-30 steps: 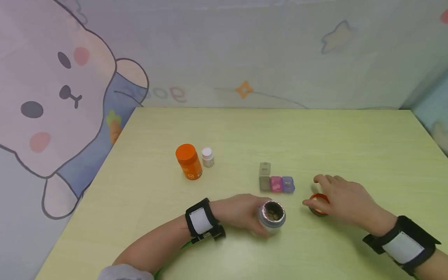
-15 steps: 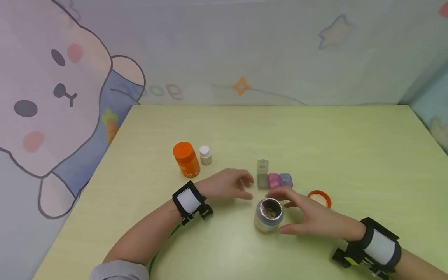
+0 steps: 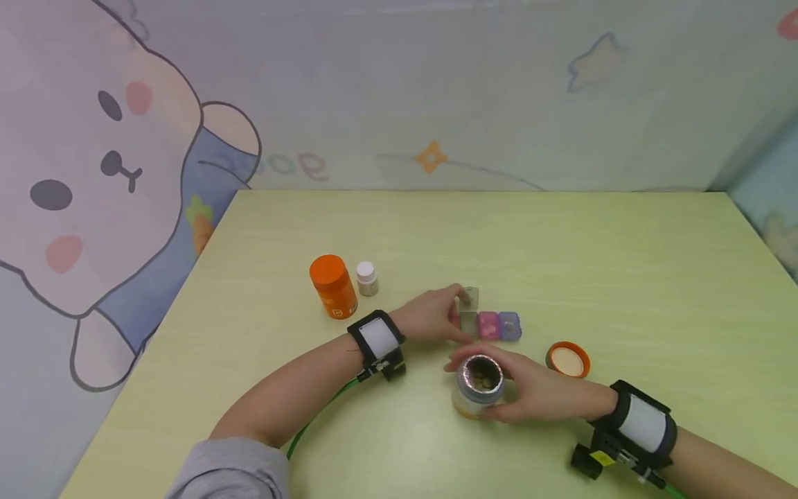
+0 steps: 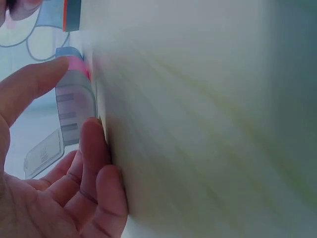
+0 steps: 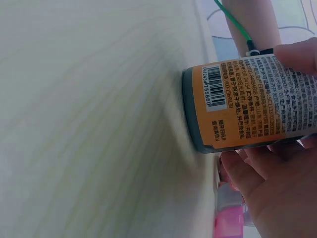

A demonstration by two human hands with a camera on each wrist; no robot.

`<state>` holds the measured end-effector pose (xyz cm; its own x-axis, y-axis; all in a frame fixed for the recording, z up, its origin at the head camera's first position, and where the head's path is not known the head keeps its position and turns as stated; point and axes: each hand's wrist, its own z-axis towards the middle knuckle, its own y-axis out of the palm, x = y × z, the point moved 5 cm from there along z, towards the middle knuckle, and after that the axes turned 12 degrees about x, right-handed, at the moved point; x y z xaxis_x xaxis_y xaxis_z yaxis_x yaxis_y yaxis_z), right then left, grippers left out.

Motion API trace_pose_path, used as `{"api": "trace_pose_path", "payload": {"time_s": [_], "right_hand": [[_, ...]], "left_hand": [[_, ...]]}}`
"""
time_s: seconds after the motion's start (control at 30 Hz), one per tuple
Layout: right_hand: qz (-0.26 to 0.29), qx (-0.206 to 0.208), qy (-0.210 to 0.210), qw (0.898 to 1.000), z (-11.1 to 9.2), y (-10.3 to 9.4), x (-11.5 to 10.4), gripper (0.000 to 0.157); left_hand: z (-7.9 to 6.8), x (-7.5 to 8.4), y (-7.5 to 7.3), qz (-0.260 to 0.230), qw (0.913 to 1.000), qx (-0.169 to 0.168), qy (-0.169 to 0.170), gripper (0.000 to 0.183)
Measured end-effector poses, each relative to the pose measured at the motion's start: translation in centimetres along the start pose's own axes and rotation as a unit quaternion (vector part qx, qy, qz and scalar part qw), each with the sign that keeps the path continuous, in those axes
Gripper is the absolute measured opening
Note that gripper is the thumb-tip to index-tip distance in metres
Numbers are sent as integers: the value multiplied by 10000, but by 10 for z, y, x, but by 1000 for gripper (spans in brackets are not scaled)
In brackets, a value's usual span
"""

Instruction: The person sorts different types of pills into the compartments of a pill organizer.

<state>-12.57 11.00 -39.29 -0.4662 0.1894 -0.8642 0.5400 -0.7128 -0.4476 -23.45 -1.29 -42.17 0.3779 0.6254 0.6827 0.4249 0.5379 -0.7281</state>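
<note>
My left hand (image 3: 431,315) holds the left end of a small pill organizer (image 3: 489,326) with grey, pink and purple-blue compartments. In the left wrist view, its thumb touches the pink part and its fingers lie along the grey end of the pill organizer (image 4: 74,106). The grey compartment's clear lid (image 4: 44,153) stands open. My right hand (image 3: 536,384) grips an uncapped pill bottle (image 3: 476,402), thumb on the near side, fingers round the far side. Tablets show inside its foil-edged mouth. In the right wrist view, the bottle (image 5: 247,106) has an orange and white printed label with a barcode.
An orange-rimmed screw cap (image 3: 568,360) lies right of the organizer, inner side up. Back left on the yellow-green table (image 3: 623,263) stand an orange bottle (image 3: 333,287) and a small white bottle (image 3: 367,278). A cartoon-printed cloth (image 3: 349,83) hangs behind.
My right hand has left the cap and moved left to the bottle, which my left hand let go. My left hand has moved up to the pill organizer and taken hold of it.
</note>
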Motion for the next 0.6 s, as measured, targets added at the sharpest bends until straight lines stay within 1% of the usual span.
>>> {"api": "trace_pose_path", "payload": {"time_s": [0.1, 0.2, 0.37, 0.43, 0.5, 0.53, 0.6], "right_hand": [[93, 42, -91, 9999, 0, -1, 1, 62], [-13, 201, -194, 9996, 1, -2, 2, 61], [-347, 579, 128, 9976, 1, -5, 8, 60], [-421, 705, 343, 9960, 1, -7, 9, 59], [-456, 805, 495, 9945, 0, -12, 8, 57], [-481, 875, 547, 9935, 0, -15, 7, 59], [-452, 991, 551, 9925, 2, -24, 3, 59]], "left_hand": [[0, 4, -2, 44, 10000, 0, -5, 59], [-1, 6, -4, 80, 10000, 6, -47, 54], [-2, 7, -5, 164, 9998, 37, -81, 54], [-2, 6, -4, 207, 9997, 64, -75, 53], [-1, 6, -3, 244, 9996, 103, -67, 51], [-1, 6, -3, 264, 9996, 126, -55, 51], [-1, 5, -2, 276, 9995, 177, 1, 49]]}}
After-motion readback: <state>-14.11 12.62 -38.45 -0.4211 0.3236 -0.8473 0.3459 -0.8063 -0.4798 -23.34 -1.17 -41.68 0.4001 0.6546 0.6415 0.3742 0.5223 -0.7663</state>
